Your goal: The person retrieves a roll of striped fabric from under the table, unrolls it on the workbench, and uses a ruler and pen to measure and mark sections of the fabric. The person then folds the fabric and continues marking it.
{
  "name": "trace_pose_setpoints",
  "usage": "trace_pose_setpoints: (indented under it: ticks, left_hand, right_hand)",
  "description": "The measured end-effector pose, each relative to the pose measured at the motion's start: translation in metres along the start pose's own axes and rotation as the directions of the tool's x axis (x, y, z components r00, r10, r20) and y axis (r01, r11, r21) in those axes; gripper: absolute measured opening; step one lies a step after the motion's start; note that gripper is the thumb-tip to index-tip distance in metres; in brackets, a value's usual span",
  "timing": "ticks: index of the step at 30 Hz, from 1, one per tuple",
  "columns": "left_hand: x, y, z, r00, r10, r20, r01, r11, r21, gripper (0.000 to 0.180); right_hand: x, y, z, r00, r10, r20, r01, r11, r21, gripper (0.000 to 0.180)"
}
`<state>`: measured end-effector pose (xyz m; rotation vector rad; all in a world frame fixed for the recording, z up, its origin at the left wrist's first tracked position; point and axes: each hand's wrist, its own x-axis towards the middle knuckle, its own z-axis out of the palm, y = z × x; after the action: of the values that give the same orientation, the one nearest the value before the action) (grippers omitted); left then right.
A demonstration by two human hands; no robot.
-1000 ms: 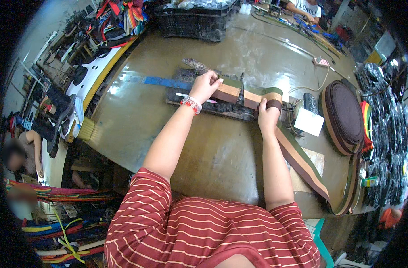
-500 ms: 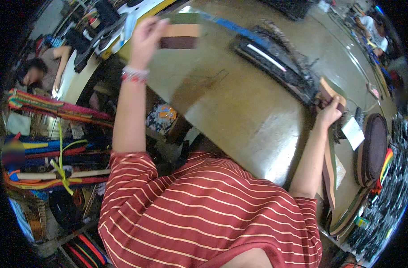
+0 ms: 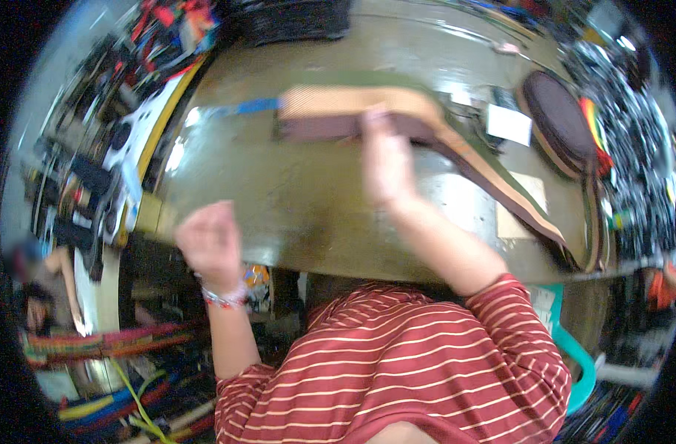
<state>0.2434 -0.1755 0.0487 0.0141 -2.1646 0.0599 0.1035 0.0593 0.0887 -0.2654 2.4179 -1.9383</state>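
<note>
A wide woven strap (image 3: 323, 100), striped green, tan and brown, stretches across above the table (image 3: 278, 192). My right hand (image 3: 389, 159) grips it behind its free end, thumb against the brown stripe; the hand is blurred. From there the strap runs down to the right, towards the table's near right edge. My left hand (image 3: 208, 240), with a beaded bracelet at the wrist, is curled like a fist over the near left of the table. Nothing shows in it, though it is blurred. A large dark brown roll of strap (image 3: 560, 115) lies at the right.
White paper (image 3: 509, 124) and a cream sheet (image 3: 532, 200) lie near the roll. At the back stands a black crate-like thing (image 3: 290, 21). Left of the table is a yellow-edged white surface (image 3: 134, 148). Bundles of coloured straps (image 3: 112, 344) hang lower left, near another person's arm (image 3: 68, 285).
My left hand has come down and back, and the short striped piece it held no longer shows. My right hand has swung left with the strap end. The view has turned.
</note>
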Motion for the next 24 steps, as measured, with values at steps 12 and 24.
trace_pose_setpoints:
  ticks: [12,24]
  left_hand:
    - [0.061,0.061,0.009,0.945,0.157,0.287,-0.211,0.963,0.167,0.017]
    - [-0.017,0.015,0.092,0.806,-0.057,0.589,0.095,0.995,-0.033,0.021]
  right_hand:
    - [-0.067,0.042,0.039,0.889,-0.406,0.21,0.371,0.91,0.185,0.054]
    - [-0.147,0.124,-0.351,0.906,0.121,-0.405,-0.393,-0.112,-0.913,0.03]
